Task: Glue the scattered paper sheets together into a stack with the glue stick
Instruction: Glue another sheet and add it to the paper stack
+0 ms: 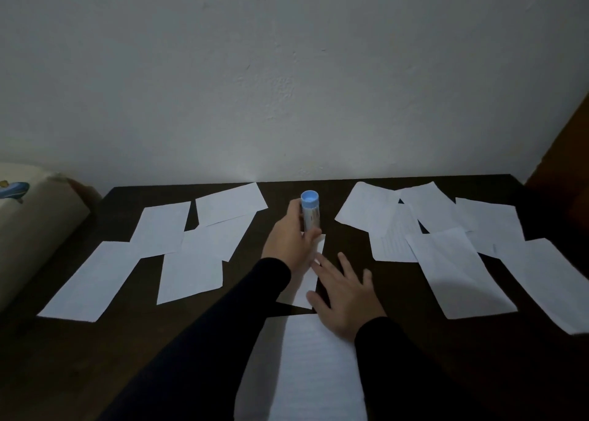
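With the glue stick point(309, 211) as the landmark, the far left holds a cream cylindrical object point(28, 226) bearing a blue picture, at the left edge of the dark wooden table point(79, 357). Between it and the glue stick lies a left cluster of paper sheets point(178, 245): five white sheets, several overlapping at their corners, the nearest long one point(90, 280) angled toward the table's front.

The left hand point(294, 242), in a black sleeve point(223, 325), grips the glue stick's barrel with fingers and thumb curled round it. The stick stands close to upright, blue cap end toward the wall point(287, 70), its lower end over a narrow sheet point(314, 274) that runs back toward the person.

Just right of and nearer than the stick, the right hand point(345, 296) lies flat with fingers spread wide, holding nothing, its fingertips on the narrow sheet and its heel on a larger sheet point(312, 373) at the front edge of the table.

Right of the stick lies a right cluster of paper sheets point(446, 239), about seven, overlapping loosely; one point(393, 242) shows faint printed lines. Beyond them, a brown wooden surface point(561, 159) stands in the corner.
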`<action>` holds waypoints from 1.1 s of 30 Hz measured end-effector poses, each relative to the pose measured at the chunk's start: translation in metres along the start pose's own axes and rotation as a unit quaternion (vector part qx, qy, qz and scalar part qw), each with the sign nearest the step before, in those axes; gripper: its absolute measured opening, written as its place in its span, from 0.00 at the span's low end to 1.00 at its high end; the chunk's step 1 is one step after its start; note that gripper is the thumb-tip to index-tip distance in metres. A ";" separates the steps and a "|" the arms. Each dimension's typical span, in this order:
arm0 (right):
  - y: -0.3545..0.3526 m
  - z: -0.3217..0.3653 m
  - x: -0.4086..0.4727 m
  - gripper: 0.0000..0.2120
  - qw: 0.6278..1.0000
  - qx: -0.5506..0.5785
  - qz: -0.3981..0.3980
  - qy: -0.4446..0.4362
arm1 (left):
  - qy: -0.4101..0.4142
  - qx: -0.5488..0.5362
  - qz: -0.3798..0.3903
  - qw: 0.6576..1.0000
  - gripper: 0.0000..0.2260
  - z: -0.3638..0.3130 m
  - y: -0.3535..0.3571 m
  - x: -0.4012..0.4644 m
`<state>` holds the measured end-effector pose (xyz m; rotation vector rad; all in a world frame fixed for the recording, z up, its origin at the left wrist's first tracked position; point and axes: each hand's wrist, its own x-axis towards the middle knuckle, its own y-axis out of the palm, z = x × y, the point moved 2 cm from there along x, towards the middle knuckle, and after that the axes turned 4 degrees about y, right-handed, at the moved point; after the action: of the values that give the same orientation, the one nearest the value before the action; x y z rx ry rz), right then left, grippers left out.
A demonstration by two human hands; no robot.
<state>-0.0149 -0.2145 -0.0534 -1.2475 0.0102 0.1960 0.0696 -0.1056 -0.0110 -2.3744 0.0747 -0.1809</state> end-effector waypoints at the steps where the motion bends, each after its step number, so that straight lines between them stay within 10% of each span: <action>1: 0.000 -0.001 0.000 0.28 1.000 0.002 -0.001 0.001 | 0.003 0.010 0.000 1.000 0.25 0.000 0.000 0.002; 15: -0.006 0.005 -0.003 0.27 0.998 -0.039 0.037 0.034 | -0.025 0.078 -0.052 0.995 0.32 0.029 -0.030 0.007; 21: -0.011 0.013 -0.006 0.28 0.994 -0.067 0.062 0.062 | -0.008 -0.126 -0.232 0.965 0.34 0.029 -0.071 -0.018; 27: -0.017 0.034 -0.021 0.33 0.977 -0.163 0.042 0.130 | 0.001 -0.157 -0.079 0.984 0.22 0.042 -0.088 -0.056; 33: -0.025 0.035 -0.019 0.29 0.992 -0.097 0.014 0.081 | -0.019 -0.124 -0.097 0.987 0.17 0.054 -0.086 -0.076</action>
<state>-0.0335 -0.1914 -0.0161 -1.4549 0.1513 0.1210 0.0024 0.0013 0.0011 -2.6325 -0.1617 -0.2293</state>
